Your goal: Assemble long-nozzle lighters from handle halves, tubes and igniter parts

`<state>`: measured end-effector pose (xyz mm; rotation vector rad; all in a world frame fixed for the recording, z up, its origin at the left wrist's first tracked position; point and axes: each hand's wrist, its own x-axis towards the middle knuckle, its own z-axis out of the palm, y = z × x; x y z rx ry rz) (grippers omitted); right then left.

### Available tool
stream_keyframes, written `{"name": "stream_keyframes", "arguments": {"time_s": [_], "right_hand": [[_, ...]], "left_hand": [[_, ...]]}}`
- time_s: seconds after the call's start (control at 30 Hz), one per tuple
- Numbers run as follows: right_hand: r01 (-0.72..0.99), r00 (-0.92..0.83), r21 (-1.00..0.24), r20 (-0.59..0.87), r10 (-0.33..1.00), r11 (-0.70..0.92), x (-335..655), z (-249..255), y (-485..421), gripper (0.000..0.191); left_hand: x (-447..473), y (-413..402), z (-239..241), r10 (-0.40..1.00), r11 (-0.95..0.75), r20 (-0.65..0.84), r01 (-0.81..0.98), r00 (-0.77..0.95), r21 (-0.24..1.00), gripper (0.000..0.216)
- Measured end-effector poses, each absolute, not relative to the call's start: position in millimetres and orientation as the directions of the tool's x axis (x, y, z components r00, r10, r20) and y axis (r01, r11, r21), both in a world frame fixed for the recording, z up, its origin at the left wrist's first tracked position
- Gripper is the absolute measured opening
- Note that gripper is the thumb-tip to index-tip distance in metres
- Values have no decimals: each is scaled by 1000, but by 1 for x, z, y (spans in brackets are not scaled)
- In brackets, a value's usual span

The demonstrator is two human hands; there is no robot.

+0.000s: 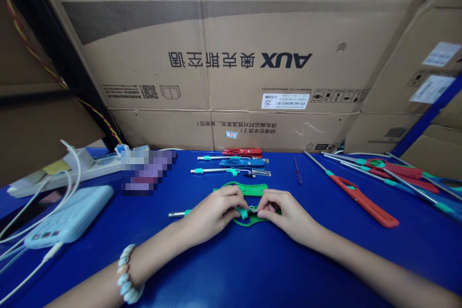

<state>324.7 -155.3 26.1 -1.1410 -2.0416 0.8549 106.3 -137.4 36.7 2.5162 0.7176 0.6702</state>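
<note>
- Two bare hands of mine work close together over the blue table (202, 269), at its middle.
- My left hand (221, 209) has thumb and fingers closed in a pinch on the teal trigger (244, 213).
- My right hand (287, 211) faces it, thumb and forefinger pinching the thin white wire (253, 209), other fingers curled in.
- Beneath my fingertips lies the lower green shell (250, 223), partly covered by both hands; a metal tube (176, 214) sticks out past my left wrist.
- Just beyond my fingers rests the upper green shell (254, 189).
- Farther back lie a blue shell (249, 163) and a red shell (249, 152), each with its own tube and parts.
- Right of these I see a small screwdriver (298, 176), then an orange-red lighter (366, 202) beside a heap of lighters (407, 173).
- On my left sits a pale blue power bank (72, 216) with white cables.
</note>
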Motion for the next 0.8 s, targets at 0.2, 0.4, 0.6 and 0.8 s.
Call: {"name": "stream_keyframes", "arguments": {"time_s": [0.2, 0.4, 0.6, 0.8], "right_hand": [[453, -409, -804, 196, 891, 385, 324, 25, -155, 10], [451, -388, -821, 174, 905, 351, 323, 26, -156, 10], [442, -373, -832, 170, 912, 336, 322, 26, -155, 9], [446, -365, -831, 171, 915, 333, 322, 26, -155, 9]], "left_hand": [[109, -138, 35, 579, -764, 348, 341, 738, 548, 14], [107, -136, 35, 567, -759, 326, 326, 756, 564, 15], [106, -135, 38, 580, -732, 305, 318, 756, 603, 16], [106, -134, 41, 587, -720, 307, 309, 749, 621, 14]]}}
